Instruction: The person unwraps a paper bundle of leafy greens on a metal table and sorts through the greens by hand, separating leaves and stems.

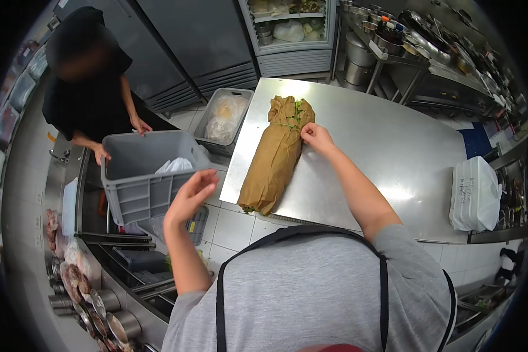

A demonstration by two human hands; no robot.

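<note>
A long bundle in brown paper (273, 161) lies on the steel table (381, 146), tied near its top end, where green leaves (298, 111) poke out. My right hand (317, 138) touches the bundle's upper right edge, its fingers pinched together; what they grip is too small to make out. To the left, off the table, my left hand (195, 192) hangs in the air with its fingers apart and nothing in it. It is near a grey crate (149, 196) that holds a white bag (175, 165).
At the left, a person in black (91, 76) holds the grey crate with both hands. Another crate (240, 120) with plastic bags stands beyond the table's left edge. White stacked containers (474, 193) sit at the table's right end. Pots (358, 56) stand on the back shelves.
</note>
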